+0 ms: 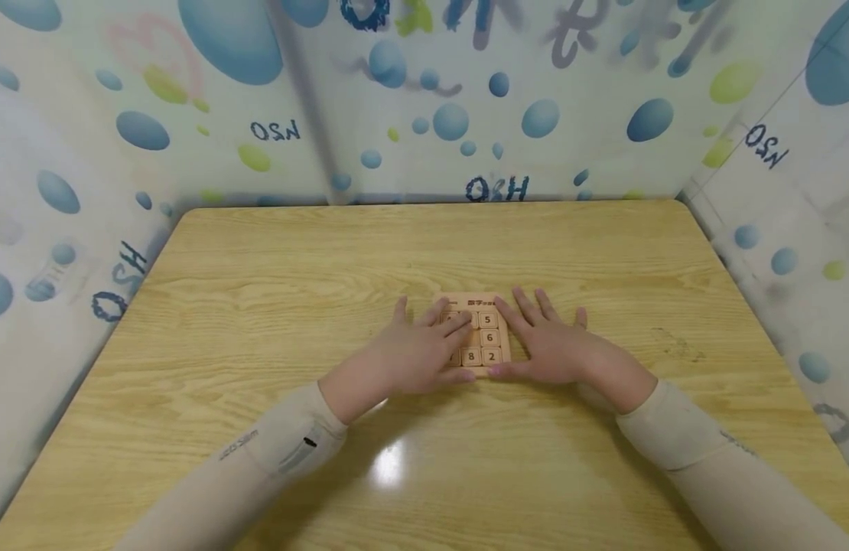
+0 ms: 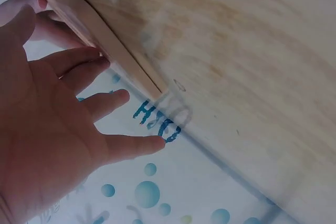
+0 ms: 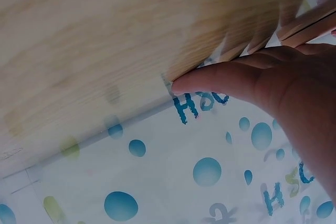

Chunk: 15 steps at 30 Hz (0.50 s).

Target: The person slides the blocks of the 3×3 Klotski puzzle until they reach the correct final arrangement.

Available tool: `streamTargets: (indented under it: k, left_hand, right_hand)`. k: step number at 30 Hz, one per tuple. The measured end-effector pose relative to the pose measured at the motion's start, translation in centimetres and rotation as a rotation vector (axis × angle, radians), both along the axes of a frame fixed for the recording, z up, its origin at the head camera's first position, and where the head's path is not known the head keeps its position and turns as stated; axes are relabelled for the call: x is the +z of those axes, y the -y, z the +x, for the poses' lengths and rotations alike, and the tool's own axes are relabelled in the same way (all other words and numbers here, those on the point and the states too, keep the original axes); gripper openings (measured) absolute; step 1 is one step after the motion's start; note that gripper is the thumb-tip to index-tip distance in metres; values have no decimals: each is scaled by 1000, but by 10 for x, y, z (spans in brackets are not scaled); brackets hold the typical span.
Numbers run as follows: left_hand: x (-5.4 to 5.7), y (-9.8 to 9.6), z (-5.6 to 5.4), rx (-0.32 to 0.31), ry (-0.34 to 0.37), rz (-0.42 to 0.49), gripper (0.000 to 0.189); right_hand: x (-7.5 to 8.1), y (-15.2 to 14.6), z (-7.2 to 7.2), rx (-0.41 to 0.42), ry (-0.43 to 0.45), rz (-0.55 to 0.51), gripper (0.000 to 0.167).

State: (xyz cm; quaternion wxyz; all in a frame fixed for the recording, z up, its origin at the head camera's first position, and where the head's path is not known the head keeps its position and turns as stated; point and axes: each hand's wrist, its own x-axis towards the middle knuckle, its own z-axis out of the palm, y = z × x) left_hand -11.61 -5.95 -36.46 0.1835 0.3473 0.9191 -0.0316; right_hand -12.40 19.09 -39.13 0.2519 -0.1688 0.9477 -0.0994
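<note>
- Number puzzle board [image 1: 505,348]: small, wooden, flat on the table [image 1: 431,245], just right of and below centre in the head frame, between the two hands
- Tiles: 5 [image 1: 488,320] above 6 [image 1: 489,337] above 2 [image 1: 491,357] along the board's right side; 8 [image 1: 471,357] beside the 2 in the bottom row; left-hand tiles mostly covered, numbers uncertain
- Gap with no tile beside the 6, in the middle of the board
- Left hand [image 1: 417,356]: palm down, fingers extended and spread, grasping nothing; some fingers lie across the board's left part, thumb along its bottom edge; whether a fingertip presses a tile, cannot tell
- Right hand [image 1: 558,348]: likewise released, fingers splayed; index at the board's upper right corner, thumb at its lower right corner
- Left wrist view: board edge at upper left, near the fingertips
- Right wrist view: board edge at upper right, thumb reaching toward centre
- Pale sleeves [image 1: 679,428] enter from lower left and lower right of the head frame
- Wall covering [image 1: 424,92] across the top: blue and green bubbles, dark lettering
</note>
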Motion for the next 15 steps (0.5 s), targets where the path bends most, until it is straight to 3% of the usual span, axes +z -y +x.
streamTargets:
  k: [15]
  left_hand:
    - [2,7,25,-18,103,25,83]
  right_hand:
    - [-2,-1,1,1,-14,-9,121]
